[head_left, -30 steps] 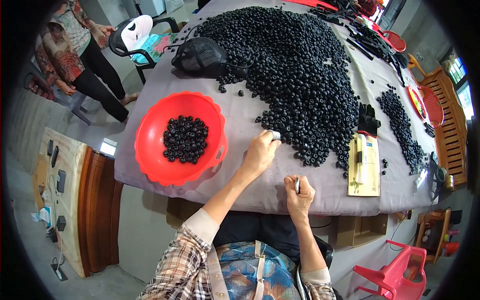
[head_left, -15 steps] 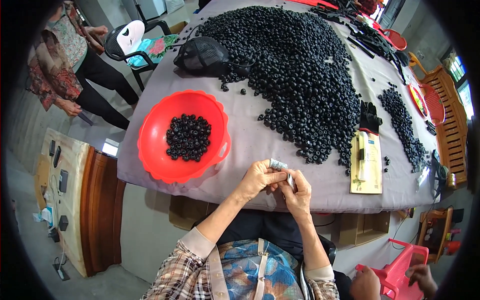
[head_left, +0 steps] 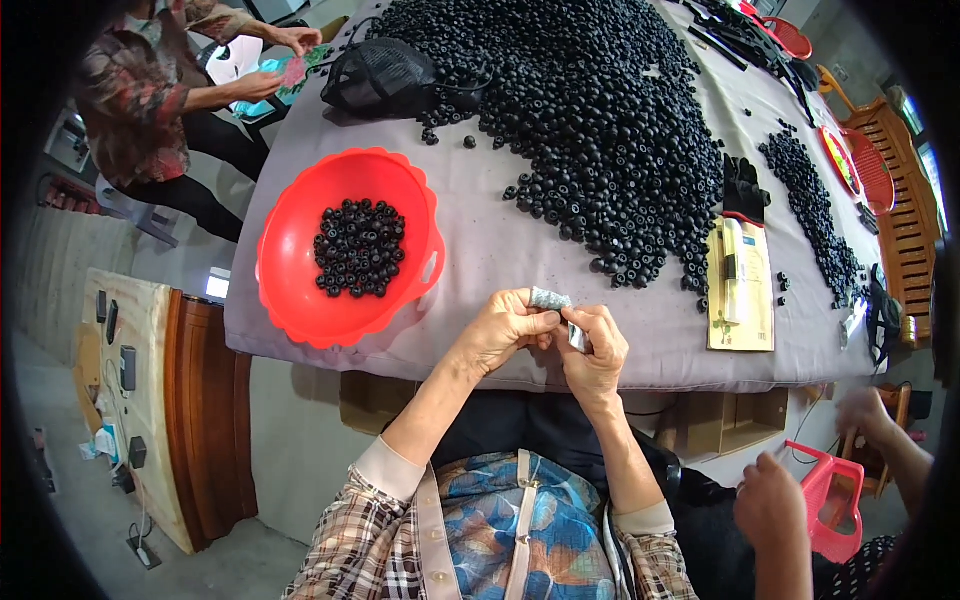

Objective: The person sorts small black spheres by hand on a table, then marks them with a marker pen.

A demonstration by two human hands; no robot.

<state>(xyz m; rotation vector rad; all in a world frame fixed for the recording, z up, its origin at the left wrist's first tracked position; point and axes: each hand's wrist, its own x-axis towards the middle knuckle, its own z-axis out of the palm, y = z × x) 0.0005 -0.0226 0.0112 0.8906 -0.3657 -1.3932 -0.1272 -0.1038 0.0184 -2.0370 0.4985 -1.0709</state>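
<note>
My left hand [head_left: 500, 328] is above the near edge of the table, its thumb and fingers pinched together. A grey patterned wrap [head_left: 550, 299] covers one of its fingertips. Whatever lies in that pinch is hidden by the fingers. Right beside it, almost touching, my right hand [head_left: 597, 350] is closed on a small silvery flat piece [head_left: 577, 338], too small to name. To the left stands a red scalloped bowl [head_left: 285, 250] with small round black plastic parts [head_left: 360, 248] in it. A large heap of the same black parts [head_left: 610, 150] spreads beyond my hands.
A black mesh bag [head_left: 378, 78] lies beside the heap. Right of it are a black glove [head_left: 742, 188], a yellow package [head_left: 757, 300] and a smaller pile of parts [head_left: 805, 215]. One person [head_left: 140, 100] stands at the left; another person's hands [head_left: 775, 505] show at lower right.
The view has shifted, so the table sits slightly higher and to the left. My hands keep their pinched pose. The person at left has raised both hands; the other person's hands moved further into view.
</note>
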